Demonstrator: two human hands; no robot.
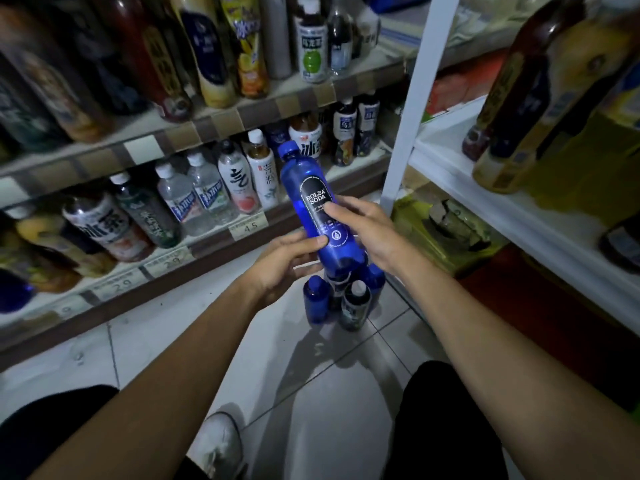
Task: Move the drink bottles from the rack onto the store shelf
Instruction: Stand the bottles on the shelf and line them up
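The left hand (280,268) and right hand (367,230) pinch the tilted blue plastic soda bottle (308,181) just left of the white metal rack post (412,109). If that thumb-and-finger grip loosens, the bottle could fall onto the dark floor bottles (317,303) at the post's foot.

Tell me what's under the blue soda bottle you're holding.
Below the blue soda bottle, a cluster stands on the tiled floor: two blue bottles and a dark bottle with a pale cap. Its base hides the rest.

Packed store shelf (209,248), floor bottles (316,303) below.
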